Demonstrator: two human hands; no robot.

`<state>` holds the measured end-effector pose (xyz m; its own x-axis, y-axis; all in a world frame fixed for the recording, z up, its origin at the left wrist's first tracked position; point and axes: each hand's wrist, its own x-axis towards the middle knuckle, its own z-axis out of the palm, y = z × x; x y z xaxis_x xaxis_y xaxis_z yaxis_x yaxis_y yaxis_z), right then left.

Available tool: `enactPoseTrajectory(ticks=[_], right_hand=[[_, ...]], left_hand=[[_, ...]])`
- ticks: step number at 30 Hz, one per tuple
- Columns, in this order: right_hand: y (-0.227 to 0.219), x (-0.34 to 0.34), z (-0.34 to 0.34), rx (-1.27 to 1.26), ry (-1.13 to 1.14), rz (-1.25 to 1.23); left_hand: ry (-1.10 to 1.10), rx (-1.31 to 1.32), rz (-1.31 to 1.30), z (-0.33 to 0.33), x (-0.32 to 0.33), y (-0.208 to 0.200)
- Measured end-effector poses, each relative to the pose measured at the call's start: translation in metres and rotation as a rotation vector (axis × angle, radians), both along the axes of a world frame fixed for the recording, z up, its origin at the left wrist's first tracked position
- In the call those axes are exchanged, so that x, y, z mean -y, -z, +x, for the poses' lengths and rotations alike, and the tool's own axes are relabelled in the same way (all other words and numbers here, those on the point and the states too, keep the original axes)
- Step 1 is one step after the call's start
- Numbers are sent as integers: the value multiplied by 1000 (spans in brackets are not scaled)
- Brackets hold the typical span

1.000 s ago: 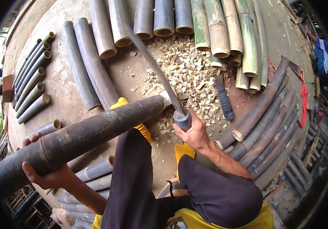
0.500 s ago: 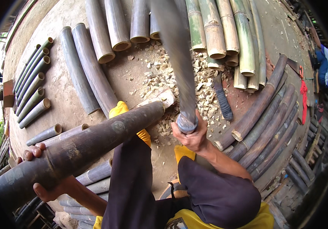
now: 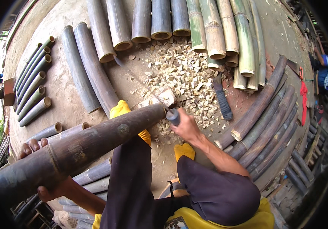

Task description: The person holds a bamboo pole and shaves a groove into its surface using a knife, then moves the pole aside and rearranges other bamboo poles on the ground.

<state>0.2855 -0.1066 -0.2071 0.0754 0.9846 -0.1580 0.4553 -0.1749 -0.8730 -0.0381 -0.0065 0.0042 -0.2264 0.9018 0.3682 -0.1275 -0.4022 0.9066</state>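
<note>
A thick dark bamboo tube slants from the lower left toward the middle, across my left leg. My left hand is closed around its near part, fingers above and thumb below. Its far end lies by a pale, hacked wooden block. At that end my right hand is closed on the dark handle of a machete. Only a thin line of the blade shows, against the tube's end. Behind the block, a heap of pale wood chips covers the ground.
Dark bamboo tubes and green ones lie at the back. Long dark tubes are stacked right, thinner ones left. A second blade with a black-wrapped handle lies on the chips. Another person is at far right.
The machete, blurred and upright before my right hand, has come down to the tube's end. A small blurred fleck now shows near the back tubes. My left hand keeps its hold.
</note>
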Motion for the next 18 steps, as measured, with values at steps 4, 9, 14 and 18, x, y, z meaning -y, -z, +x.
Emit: enactPoseTrajectory(ticks=[4,9,14,18], right_hand=[[5,5,10,-6,18,-355],[-68,-15,-6,-93,90,147],[-2,1,-7,-1,56,-171],[-28,-2,-1,-2,1,-278]], left_hand=[[-378,61,-107,46,-4,-13],[-211,152,59,-9,7,-6],[-312,122,32,18,4,-8],[-232,94,73,14,6,-8]])
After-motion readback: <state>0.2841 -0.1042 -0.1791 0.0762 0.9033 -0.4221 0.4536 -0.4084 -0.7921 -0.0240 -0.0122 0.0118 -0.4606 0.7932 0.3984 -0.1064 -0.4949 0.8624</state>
